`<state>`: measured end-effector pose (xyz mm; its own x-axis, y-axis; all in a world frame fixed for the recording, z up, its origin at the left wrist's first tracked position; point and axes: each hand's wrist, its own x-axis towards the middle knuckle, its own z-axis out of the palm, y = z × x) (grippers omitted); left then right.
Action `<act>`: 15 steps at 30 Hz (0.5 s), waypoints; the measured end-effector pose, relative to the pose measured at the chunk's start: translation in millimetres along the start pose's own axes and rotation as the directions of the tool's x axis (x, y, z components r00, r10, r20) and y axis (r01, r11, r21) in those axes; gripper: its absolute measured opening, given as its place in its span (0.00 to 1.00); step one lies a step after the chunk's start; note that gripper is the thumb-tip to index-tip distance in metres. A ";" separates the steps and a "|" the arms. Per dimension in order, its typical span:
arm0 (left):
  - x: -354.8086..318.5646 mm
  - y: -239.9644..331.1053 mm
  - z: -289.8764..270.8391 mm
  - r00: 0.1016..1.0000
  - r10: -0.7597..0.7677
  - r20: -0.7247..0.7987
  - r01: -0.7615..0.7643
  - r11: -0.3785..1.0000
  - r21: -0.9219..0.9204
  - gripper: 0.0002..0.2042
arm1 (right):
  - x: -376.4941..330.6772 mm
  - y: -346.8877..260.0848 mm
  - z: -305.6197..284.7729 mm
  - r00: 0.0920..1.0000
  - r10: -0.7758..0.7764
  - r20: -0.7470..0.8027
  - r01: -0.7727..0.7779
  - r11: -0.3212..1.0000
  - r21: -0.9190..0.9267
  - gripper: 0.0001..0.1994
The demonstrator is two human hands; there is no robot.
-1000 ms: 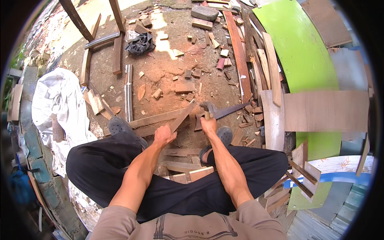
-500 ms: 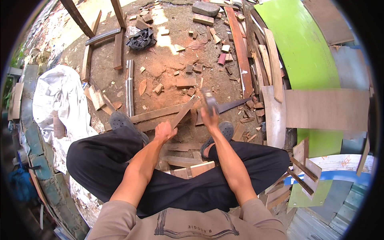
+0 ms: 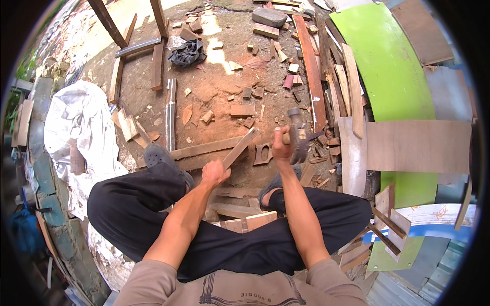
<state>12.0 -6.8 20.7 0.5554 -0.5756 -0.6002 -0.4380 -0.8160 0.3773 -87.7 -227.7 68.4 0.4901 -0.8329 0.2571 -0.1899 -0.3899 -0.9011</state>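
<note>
My left hand (image 3: 216, 172) is closed round the near end of a short wooden strip (image 3: 240, 148), which slants up to the right, its far end over a longer timber (image 3: 204, 149) on the ground. To the right, my right hand (image 3: 282, 146) grips the handle of a hammer (image 3: 299, 134) close below its head. The dark metal head is held in the air, apart from the strip, its lower end wide. A handsaw lies on the ground between my hands; its wooden handle (image 3: 263, 154) shows, while the hammer and my right hand hide much of its blade.
Wood offcuts (image 3: 243, 110) are strewn over the ground ahead. Long boards (image 3: 308, 71) and a green panel (image 3: 395, 66) lie at the right. A white sack (image 3: 81, 120) is at the left. Small wood blocks (image 3: 261, 220) lie between my legs.
The hammer, blurred near the strip's far end before, has moved right with my right hand. My left hand still holds the strip, and the whole view has shifted slightly.
</note>
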 end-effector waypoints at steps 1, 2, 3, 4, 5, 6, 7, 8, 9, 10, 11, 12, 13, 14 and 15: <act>-1.6 6.3 3.4 1.000 0.022 0.018 -0.022 1.000 0.013 0.25 | -35.0 46.3 1.2 1.000 -0.007 -0.004 0.005 0.958 -0.288 0.07; 0.9 20.8 4.2 0.997 0.056 0.049 -0.057 0.998 0.007 0.25 | -63.8 87.5 -13.2 0.961 0.277 -0.021 -0.264 0.887 -0.379 0.11; 5.1 21.4 2.3 0.997 0.055 0.061 -0.056 0.998 0.009 0.25 | -63.6 94.1 -9.6 0.880 0.475 -0.022 -0.445 0.806 -0.389 0.15; 3.6 11.0 -0.2 0.996 0.028 0.080 -0.030 0.999 0.019 0.26 | -65.9 82.6 -1.4 0.751 0.660 -0.008 -0.603 0.681 -0.415 0.19; 6.3 4.1 -3.5 0.996 0.009 0.085 -0.011 1.000 0.024 0.26 | -58.3 73.7 -5.6 0.641 0.767 0.018 -0.698 0.592 -0.402 0.20; 5.1 -2.2 -1.2 0.998 -0.013 0.054 0.013 1.000 0.010 0.25 | -43.6 57.9 -11.5 0.524 0.851 0.038 -0.772 0.493 -0.401 0.21; 3.1 -1.8 4.2 0.999 -0.011 0.030 0.011 1.000 -0.004 0.25 | -29.5 53.6 -18.0 0.640 0.768 0.028 -0.706 0.602 -0.373 0.18; 5.1 -0.6 8.0 1.000 -0.009 0.006 0.009 1.000 -0.018 0.25 | -13.1 49.6 -22.1 0.742 0.670 0.014 -0.624 0.699 -0.349 0.15; 6.0 7.0 9.8 1.000 0.013 0.015 -0.012 1.000 -0.019 0.25 | -2.9 46.8 -29.0 0.824 0.567 -0.004 -0.536 0.776 -0.334 0.13; 3.5 3.0 9.5 1.000 -0.001 0.019 0.001 1.000 -0.015 0.26 | 10.1 21.5 -24.7 0.874 0.484 0.051 -0.467 0.864 -0.189 0.12; 0.4 -2.6 8.2 1.000 -0.016 0.021 0.016 1.000 -0.010 0.26 | 26.5 -19.4 -23.7 0.917 0.389 0.089 -0.387 0.921 -0.031 0.11; -1.2 -4.2 7.0 1.000 -0.025 0.016 0.025 1.000 -0.009 0.25 | 37.3 -56.1 -26.1 0.943 0.318 0.104 -0.328 0.938 0.112 0.11; -2.2 -4.0 5.6 1.000 -0.028 0.012 0.028 1.000 -0.009 0.25 | 46.2 -91.9 -26.8 0.964 0.244 0.102 -0.262 0.932 0.251 0.11; -3.4 -2.5 4.2 1.000 -0.027 0.011 0.027 1.000 -0.008 0.25 | 48.2 -108.9 -26.1 0.982 0.172 0.084 -0.191 0.904 0.383 0.11; -4.4 2.9 1.2 1.000 -0.014 0.017 0.014 1.000 -0.001 0.25 | 39.8 -88.6 -22.4 0.992 0.127 0.027 -0.129 0.936 0.329 0.11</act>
<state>7.4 -6.6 23.6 0.5495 -0.5635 -0.6168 -0.4300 -0.8238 0.3695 -70.4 -235.0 166.4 0.4850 -0.8647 0.1309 0.0386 -0.1284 -0.9910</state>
